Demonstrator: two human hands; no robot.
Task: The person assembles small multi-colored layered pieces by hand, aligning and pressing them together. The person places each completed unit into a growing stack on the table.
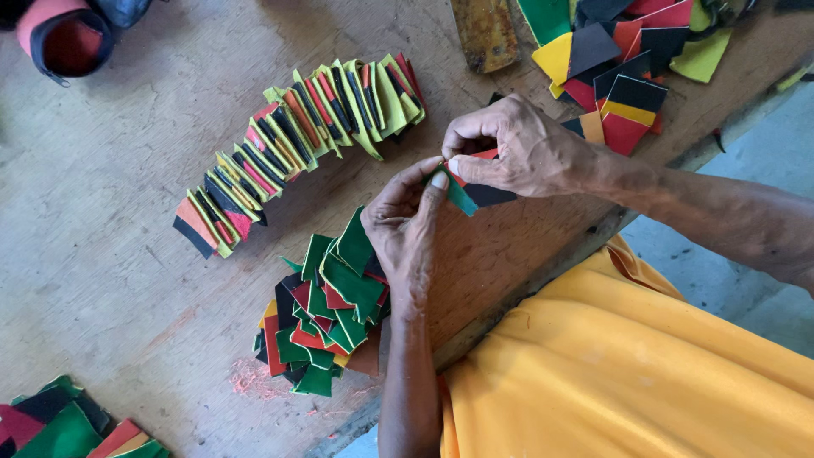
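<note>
In the head view, the left hand is raised from the wooden table, fingers curled upward, and the right hand is bent down to meet it. A small stack of coloured pieces is pinched between both hands' fingertips, above the table edge. One curved row of folded pieces and three loose heaps are seen around them.

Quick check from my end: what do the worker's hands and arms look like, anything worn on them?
Both hands are bare: no gloves, rings or watch on the left hand or right hand. Both forearms are bare too, with no sleeve reaching them. Veins and creased knuckles show, and the nails are short. Below the arms is a yellow-orange garment with a folded hem.
</note>
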